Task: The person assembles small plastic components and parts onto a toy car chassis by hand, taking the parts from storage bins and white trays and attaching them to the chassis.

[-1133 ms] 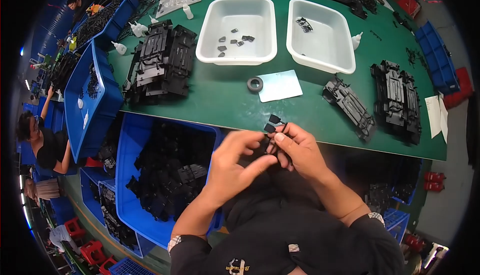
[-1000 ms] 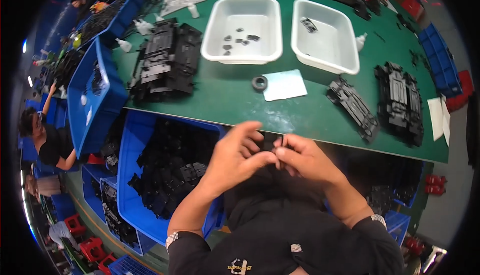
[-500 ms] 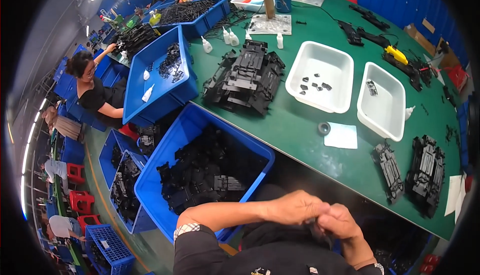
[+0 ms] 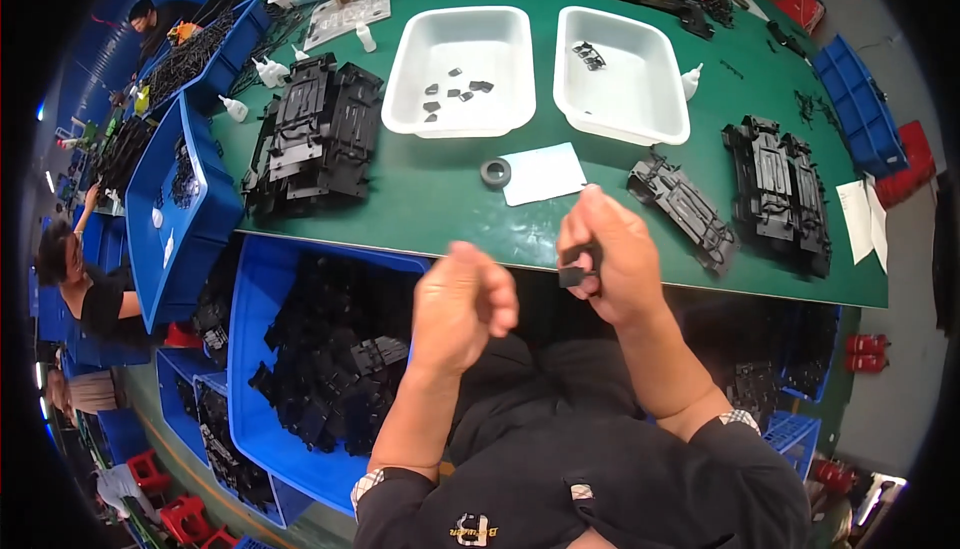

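Just in front of the table's near edge, my right hand (image 4: pixel 618 261) is closed around a small black plastic part (image 4: pixel 573 276), whose squared end sticks out between the fingers. My left hand (image 4: pixel 462 307) is apart from it, over my lap, with its fingers curled in. It is slightly blurred, and whatever it may hold is hidden. Beyond my hands lie a white paper (image 4: pixel 543 173) and a black ring (image 4: pixel 495 173). A slim black chassis-like part (image 4: pixel 684 211) rests on the table to the right of my right hand.
Two white trays (image 4: pixel 460 124) (image 4: pixel 625 121) hold small black pieces. Black chassis-like parts are stacked at left (image 4: pixel 315 139) and right (image 4: pixel 770 184) on the green table (image 4: pixel 400 224). A blue bin (image 4: pixel 245 389) of black parts stands below, left. Two people (image 4: pixel 100 284) (image 4: pixel 145 17) are at left.
My hands were together at the lower right; they are now apart, the left one empty-looking or hiding its contents. The black part shows in the right hand. The view has swung right.
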Available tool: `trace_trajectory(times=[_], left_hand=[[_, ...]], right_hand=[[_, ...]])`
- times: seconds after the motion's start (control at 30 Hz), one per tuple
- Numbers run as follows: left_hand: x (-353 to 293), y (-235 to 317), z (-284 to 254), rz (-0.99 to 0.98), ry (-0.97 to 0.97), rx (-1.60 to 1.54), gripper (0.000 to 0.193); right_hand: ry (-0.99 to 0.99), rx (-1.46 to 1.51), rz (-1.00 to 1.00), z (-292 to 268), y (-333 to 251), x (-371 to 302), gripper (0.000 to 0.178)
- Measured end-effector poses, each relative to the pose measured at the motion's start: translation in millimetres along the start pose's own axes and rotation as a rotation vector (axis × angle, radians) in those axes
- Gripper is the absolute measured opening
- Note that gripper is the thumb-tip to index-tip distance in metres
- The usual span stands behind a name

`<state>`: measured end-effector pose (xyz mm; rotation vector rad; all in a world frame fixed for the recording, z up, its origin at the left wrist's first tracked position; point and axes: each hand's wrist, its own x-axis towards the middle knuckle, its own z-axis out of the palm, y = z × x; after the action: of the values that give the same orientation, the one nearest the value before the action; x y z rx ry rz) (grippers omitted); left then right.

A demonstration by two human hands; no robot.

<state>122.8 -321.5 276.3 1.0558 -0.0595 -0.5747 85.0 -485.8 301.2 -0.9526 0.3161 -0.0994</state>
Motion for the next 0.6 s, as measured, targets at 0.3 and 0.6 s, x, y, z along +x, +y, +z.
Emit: trace_trajectory(times=[0.3, 0.6], left_hand=[[3.1, -20.2, 11.4, -0.330, -0.261, -0.066, 0.046], [-1.7, -44.0, 35.7, 0.658, 0.076, 0.791, 0.029]], right_hand=[[0.049, -0.415, -0.125, -5.7, 20.5, -8.4, 0.035], [0.204, -0.505, -0.493, -0.2, 43.7, -1.3, 0.037]])
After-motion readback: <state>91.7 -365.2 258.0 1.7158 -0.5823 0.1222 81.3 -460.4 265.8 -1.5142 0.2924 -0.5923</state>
